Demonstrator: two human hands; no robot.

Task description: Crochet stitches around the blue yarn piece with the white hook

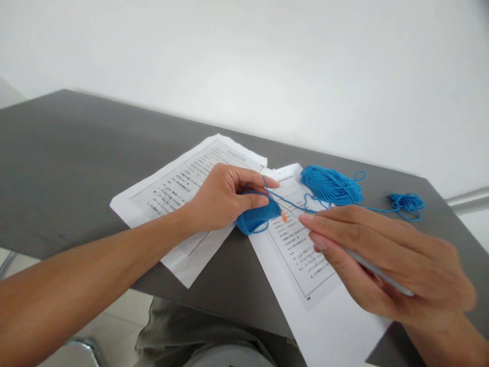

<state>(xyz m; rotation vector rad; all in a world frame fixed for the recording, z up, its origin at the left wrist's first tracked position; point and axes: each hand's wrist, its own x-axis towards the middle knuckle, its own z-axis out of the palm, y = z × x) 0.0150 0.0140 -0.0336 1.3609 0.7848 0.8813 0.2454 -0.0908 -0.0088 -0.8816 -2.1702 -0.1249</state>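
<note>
My left hand (223,201) is closed, its thumb and fingers pinching a small blue crocheted piece (256,216). A small orange stitch marker (284,217) hangs at the right edge of that piece. Blue yarn loops over my left fingers and runs right to the skein (331,184). In my right hand (393,255) is a crochet hook (378,271) with a pale grey handle, which passes between the thumb and fingers. Its thin shaft points left at the blue piece; whether its tip touches the yarn I cannot tell.
Two printed sheets, a left one (160,191) and a right one (305,318), lie on the dark grey table (95,153) beneath my hands. A small tangle of blue yarn (408,204) sits at the right, joined by a strand. Behind the table stands a white wall (244,61).
</note>
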